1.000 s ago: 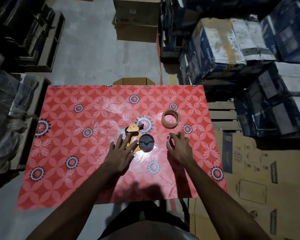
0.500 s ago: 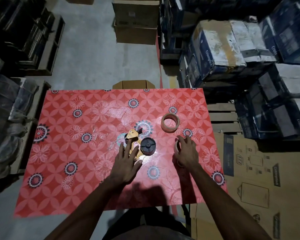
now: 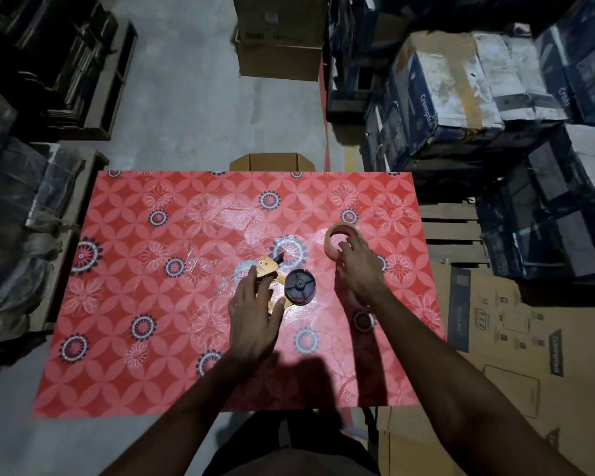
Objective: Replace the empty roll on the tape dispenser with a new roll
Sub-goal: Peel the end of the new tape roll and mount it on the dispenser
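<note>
**Right hand on the new roll, left hand flat on the dispenser**

A table covered in glossy red oilcloth, printed with pale petal lattices and dark round flower medallions, carries the work. Near its middle lies the tape dispenser: a yellow-orange frame lying on its side, with a black ribbed spool hub, round and drum-shaped, at its right end. The hub carries no tape.

Up and to the right of it, well clear of the dispenser, the new tape roll lies flat on the cloth, a tan-brown ring with a wide open core and a smooth, faintly shiny band.

The left hand rests palm down over the dispenser's frame, fingers spread and straight, pressing rather than gripping; the thumb points toward the hub without reaching it. The right hand reaches to the roll, its fingertips touching the near rim and the fingers loosely curled. Whether they have closed around the ring cannot be told from this angle.

Around the table stand dusty blue-and-white cartons, plain brown cardboard boxes and flattened cardboard on a grey concrete floor.
</note>
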`<action>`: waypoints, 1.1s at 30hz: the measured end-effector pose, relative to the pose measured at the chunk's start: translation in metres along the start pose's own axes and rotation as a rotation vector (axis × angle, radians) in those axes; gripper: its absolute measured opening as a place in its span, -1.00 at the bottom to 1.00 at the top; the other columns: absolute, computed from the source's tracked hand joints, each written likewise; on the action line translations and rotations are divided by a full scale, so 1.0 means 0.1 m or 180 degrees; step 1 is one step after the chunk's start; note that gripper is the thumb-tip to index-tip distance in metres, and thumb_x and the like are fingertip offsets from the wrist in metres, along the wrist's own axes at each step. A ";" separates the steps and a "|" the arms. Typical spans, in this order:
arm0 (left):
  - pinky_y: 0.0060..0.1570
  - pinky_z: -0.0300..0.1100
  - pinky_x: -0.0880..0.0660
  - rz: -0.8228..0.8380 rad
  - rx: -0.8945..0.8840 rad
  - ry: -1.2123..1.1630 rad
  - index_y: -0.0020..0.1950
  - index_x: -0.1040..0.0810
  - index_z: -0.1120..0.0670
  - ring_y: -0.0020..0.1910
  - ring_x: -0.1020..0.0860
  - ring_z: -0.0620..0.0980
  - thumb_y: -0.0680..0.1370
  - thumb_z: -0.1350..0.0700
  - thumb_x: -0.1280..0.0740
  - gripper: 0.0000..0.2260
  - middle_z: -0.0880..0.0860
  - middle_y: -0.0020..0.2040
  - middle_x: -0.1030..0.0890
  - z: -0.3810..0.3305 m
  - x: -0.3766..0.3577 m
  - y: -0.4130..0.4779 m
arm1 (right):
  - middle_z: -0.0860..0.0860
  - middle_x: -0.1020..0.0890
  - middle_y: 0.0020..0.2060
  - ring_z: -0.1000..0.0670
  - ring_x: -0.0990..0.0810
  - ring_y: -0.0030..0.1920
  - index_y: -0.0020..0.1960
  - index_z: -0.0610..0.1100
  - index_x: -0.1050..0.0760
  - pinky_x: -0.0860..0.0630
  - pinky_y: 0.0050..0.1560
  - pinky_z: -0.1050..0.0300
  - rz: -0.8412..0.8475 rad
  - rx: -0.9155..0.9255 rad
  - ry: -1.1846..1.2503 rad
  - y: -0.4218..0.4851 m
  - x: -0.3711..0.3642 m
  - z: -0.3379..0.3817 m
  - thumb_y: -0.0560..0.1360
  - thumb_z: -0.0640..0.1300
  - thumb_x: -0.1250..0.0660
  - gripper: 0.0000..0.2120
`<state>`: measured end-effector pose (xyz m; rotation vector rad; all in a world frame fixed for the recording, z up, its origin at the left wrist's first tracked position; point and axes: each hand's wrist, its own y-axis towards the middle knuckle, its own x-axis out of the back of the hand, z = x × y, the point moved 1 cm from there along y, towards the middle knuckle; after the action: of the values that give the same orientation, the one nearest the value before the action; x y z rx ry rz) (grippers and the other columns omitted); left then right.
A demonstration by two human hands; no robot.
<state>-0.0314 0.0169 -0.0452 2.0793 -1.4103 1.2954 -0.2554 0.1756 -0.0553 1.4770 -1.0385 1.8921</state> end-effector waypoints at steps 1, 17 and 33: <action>0.45 0.24 -0.31 -0.0011 -0.0045 -0.0071 0.57 -0.33 -0.13 0.64 -0.19 0.13 0.72 -0.18 -0.15 -0.58 0.01 0.72 -0.04 -0.03 0.04 0.03 | -0.15 -0.56 0.30 -0.16 -0.50 0.30 0.28 -0.18 -0.55 -0.58 0.13 -0.09 0.0023 0.0039 -0.0048 0.04 -0.02 -0.02 0.45 -0.17 -0.45 -0.60; 0.37 0.15 -0.53 -0.0092 -0.0623 -0.0922 0.55 -0.39 -0.06 0.42 -0.48 0.01 0.65 -0.22 -0.32 -0.49 -0.02 0.54 -0.41 -0.61 0.49 0.52 | -0.08 -0.69 0.12 -0.02 -0.63 0.02 0.46 -0.12 -0.50 -0.49 -0.08 0.24 -0.0322 0.0083 0.2376 -0.16 0.98 0.28 0.63 -0.19 -0.32 -0.60; 0.04 -0.03 -0.67 0.1161 -0.0427 -0.1869 0.28 -0.52 -0.18 0.11 -0.67 -0.01 0.34 -0.07 -0.69 -0.42 -0.06 0.15 -0.66 -0.91 1.11 0.30 | -0.13 -0.69 0.10 -0.08 -0.65 0.11 0.25 -0.14 -0.60 -0.57 0.09 0.03 0.0407 0.0714 0.4271 -0.97 1.19 0.57 0.64 -0.11 -0.32 -0.77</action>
<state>-0.0908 0.0004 0.0874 2.2829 -2.1333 0.6765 -0.1797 0.1773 0.0903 -0.0150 -0.2493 2.4316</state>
